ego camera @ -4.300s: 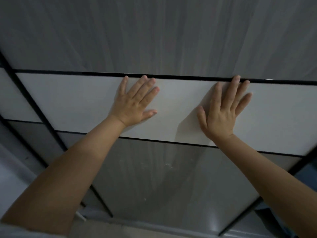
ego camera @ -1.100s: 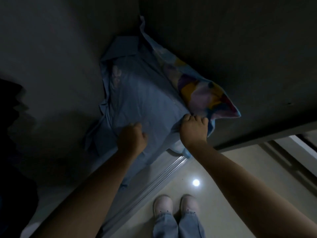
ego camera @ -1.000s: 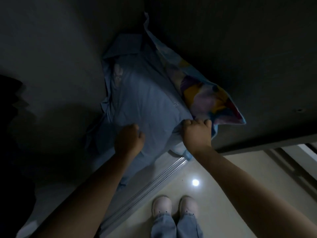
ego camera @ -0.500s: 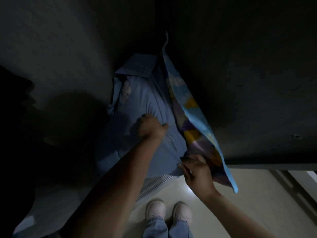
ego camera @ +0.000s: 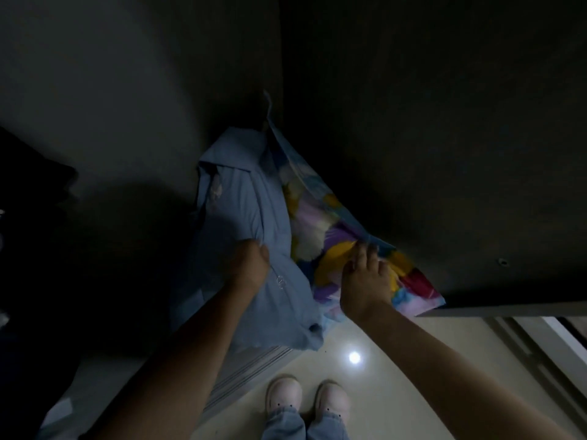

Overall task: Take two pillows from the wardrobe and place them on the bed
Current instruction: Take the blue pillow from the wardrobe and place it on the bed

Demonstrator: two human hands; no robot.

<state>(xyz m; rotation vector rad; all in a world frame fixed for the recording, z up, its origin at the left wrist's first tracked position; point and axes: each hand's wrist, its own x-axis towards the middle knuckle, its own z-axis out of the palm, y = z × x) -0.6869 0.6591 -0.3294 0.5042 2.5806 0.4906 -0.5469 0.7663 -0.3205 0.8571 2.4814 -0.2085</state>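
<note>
Inside the dark wardrobe lie two pillows side by side. The plain blue pillow is on the left, and my left hand is clenched on its fabric near the middle. To its right, leaning against the wardrobe's side wall, is a pillow with a multicoloured flower print. My right hand lies on this pillow's lower part, its fingers curled into the cover. The blue pillow's lower corner hangs over the wardrobe's front edge.
The wardrobe's sliding-door track runs along the floor below the pillows. My two feet in pale shoes stand on a glossy light floor with a lamp reflection. Dark clothing hangs at the left. The wardrobe's side panel fills the right.
My right hand left the blue pillow's corner and moved up onto the flower-print pillow, which now lies more face-up. My left hand shifted further up the blue pillow.
</note>
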